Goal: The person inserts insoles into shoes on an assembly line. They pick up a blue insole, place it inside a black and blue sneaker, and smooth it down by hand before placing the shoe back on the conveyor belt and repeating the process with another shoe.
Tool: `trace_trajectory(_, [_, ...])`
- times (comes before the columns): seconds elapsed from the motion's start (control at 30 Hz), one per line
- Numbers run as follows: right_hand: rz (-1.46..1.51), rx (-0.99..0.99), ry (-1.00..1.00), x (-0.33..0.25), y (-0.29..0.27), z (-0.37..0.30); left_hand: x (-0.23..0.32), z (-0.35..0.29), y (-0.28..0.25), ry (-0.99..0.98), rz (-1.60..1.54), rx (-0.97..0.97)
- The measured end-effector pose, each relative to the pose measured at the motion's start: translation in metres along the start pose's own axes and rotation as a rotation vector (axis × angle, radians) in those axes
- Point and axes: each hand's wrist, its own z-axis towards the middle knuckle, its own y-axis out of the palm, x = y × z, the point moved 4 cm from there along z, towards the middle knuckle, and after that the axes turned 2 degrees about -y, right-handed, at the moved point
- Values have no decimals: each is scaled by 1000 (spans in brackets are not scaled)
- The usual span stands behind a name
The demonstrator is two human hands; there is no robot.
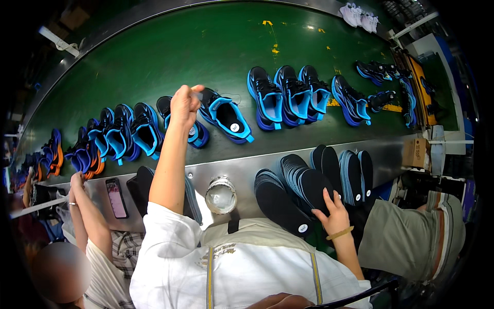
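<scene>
My left hand (185,107) is closed and raised over the row of sneakers; whatever its fingers hold, if anything, cannot be made out. Just right of it lies a black and blue sneaker (226,117), tilted, with a round white sticker showing inside its heel. Another sneaker (198,135) is partly hidden behind my left forearm. My right hand (334,213), a yellowish band at the wrist, rests with spread fingers at the heel end of a stack of black insoles (307,180). Beside it, another insole stack (278,198) has a white sticker on its heel.
Several more sneakers (290,98) line the green belt (154,56). On the metal ledge (247,159) stand a foil-wrapped jar (221,195), more insoles (351,177) and a phone (117,198). A co-worker's arms (90,211) reach in at left; another person (411,232) is close at right.
</scene>
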Motion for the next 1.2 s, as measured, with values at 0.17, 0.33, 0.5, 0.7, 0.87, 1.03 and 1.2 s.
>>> trace_trajectory(0.17, [50, 183, -59, 8, -9, -8, -11, -4, 51, 13, -27, -60])
trace_trajectory(0.33, [235, 324, -129, 20, -53, 65, -54, -3, 108, 481, 1019, -145])
trace_trajectory(0.5, [517, -30, -86, -7, -52, 177, -96, 23, 134, 542, 1646, -339])
trace_trajectory(0.7, [228, -380, -7, -47, 12, 271, -93, 61, 130, 126, 1568, -393])
trace_trajectory(0.87, [-153, -183, -246, -60, 97, 302, -115, 79, 102, -55, 1299, -454])
trace_trajectory(1.03, [-240, 52, -404, -70, 80, 270, -113, 68, 104, -18, 1208, -437])
trace_trajectory(1.2, [-280, -437, -144, -70, 57, 274, -128, 64, 100, 95, 920, -334])
